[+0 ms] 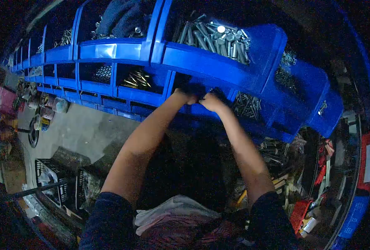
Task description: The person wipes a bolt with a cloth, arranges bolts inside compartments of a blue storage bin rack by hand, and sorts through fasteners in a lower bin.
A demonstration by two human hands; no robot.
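Both of my hands are at the front of a blue bin in the second row, close together over its lip. My left hand (186,97) is curled, its fingers partly lost in shadow. A short gap to the right, my right hand (211,101) is closed with the knuckles up. Whatever the hands hold is too dark to make out. Brass-coloured pointed fasteners (137,79) fill the bin to the left. Long thin bolts or screws (247,105) lie in the bin to the right.
Above, a blue bin (218,66) juts out with thick bolts (214,38). Dark cloth (124,18) lies in the bin beside it. Black crates (52,179) stand on the concrete floor (85,129) at left. A red basket (300,214) sits among clutter at lower right.
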